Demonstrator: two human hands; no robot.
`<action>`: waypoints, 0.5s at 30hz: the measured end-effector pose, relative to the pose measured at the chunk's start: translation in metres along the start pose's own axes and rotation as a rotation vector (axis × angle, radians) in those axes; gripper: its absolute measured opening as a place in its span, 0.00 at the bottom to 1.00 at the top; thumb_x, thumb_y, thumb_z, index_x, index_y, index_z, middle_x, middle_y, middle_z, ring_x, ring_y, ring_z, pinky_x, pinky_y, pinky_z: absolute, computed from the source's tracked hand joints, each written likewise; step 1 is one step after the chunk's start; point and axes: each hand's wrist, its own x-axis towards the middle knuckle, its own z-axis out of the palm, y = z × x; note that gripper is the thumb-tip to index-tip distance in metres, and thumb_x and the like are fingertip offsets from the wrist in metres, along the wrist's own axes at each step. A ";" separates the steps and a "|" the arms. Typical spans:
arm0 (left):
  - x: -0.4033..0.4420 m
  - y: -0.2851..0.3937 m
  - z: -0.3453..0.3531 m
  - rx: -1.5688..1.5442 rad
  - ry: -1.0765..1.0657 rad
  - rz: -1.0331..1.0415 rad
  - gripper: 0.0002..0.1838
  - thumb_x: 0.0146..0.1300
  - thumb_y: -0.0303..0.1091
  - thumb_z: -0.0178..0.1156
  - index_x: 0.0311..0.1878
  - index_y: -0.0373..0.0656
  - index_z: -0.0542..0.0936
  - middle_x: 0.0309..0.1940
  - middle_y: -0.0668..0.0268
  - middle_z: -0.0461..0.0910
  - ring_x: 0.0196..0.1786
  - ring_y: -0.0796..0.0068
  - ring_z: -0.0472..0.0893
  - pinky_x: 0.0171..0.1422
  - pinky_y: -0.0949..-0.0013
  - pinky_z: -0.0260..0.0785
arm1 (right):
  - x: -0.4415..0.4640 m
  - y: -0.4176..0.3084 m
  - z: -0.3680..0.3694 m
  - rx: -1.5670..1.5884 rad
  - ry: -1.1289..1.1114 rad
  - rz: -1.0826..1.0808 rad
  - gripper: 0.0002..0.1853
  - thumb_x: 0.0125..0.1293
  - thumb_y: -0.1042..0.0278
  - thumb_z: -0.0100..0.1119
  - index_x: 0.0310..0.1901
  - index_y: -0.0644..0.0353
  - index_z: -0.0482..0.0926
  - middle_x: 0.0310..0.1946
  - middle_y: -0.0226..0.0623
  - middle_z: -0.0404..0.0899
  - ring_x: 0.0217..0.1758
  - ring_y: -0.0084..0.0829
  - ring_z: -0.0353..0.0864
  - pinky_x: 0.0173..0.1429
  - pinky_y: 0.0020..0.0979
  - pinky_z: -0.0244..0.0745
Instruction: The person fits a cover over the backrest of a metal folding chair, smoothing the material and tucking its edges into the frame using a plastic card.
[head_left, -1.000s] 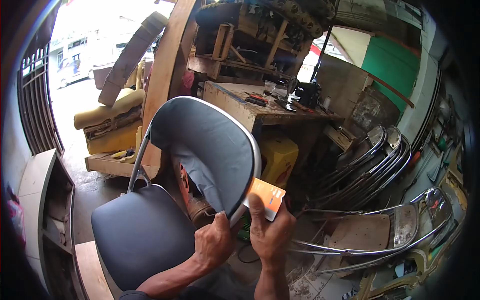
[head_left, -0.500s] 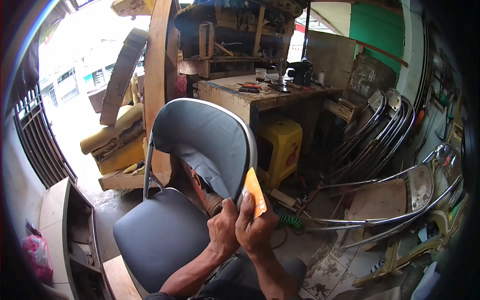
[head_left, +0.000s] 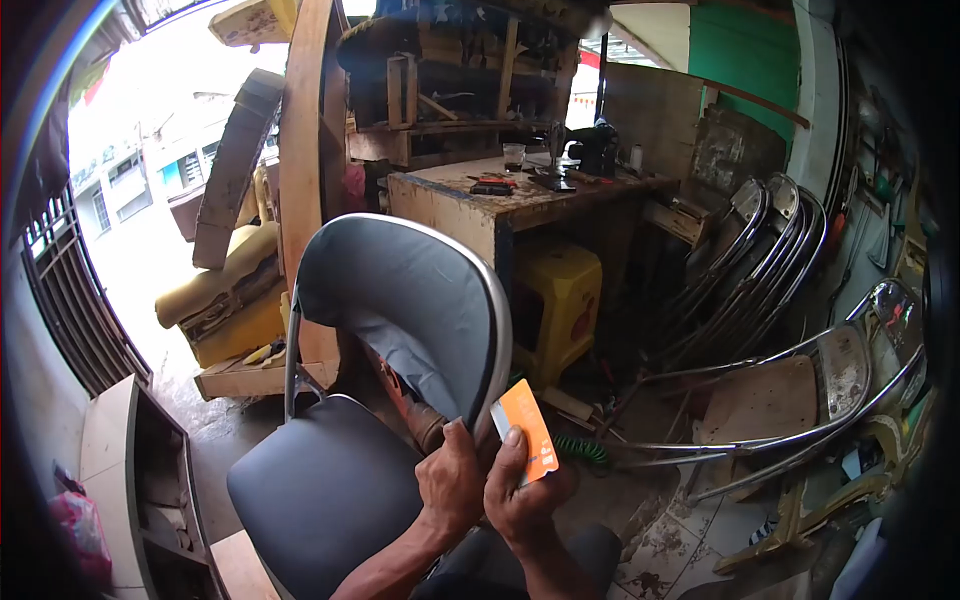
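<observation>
A folding chair with a dark grey padded seat (head_left: 325, 490) stands before me, and loose grey cover material hangs at its backrest (head_left: 410, 285). My left hand (head_left: 450, 482) is closed on the lower corner of that backrest, thumb up. Just right of it, my right hand (head_left: 525, 492) pinches an orange and white card (head_left: 524, 432) between thumb and fingers. The card is beside the metal frame edge, its upper left edge close to the frame.
Behind the chair are a workbench (head_left: 450, 205) with a sewing machine and tools, and a yellow stool (head_left: 565, 305). Folded metal chairs (head_left: 770, 250) lean at the right. A low cabinet (head_left: 110, 440) stands left. A green coiled hose (head_left: 580, 449) lies on the floor.
The card has moved down from the frame edge and turned its orange face more toward me. My left hand still grips the backrest corner. The view has shifted slightly.
</observation>
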 end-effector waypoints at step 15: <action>0.001 0.006 0.001 -0.189 0.071 -0.034 0.17 0.65 0.38 0.65 0.48 0.36 0.72 0.22 0.57 0.78 0.25 0.54 0.83 0.27 0.54 0.73 | 0.040 -0.011 -0.003 -0.021 -0.544 0.182 0.07 0.73 0.72 0.59 0.39 0.68 0.79 0.26 0.47 0.79 0.26 0.49 0.84 0.29 0.40 0.78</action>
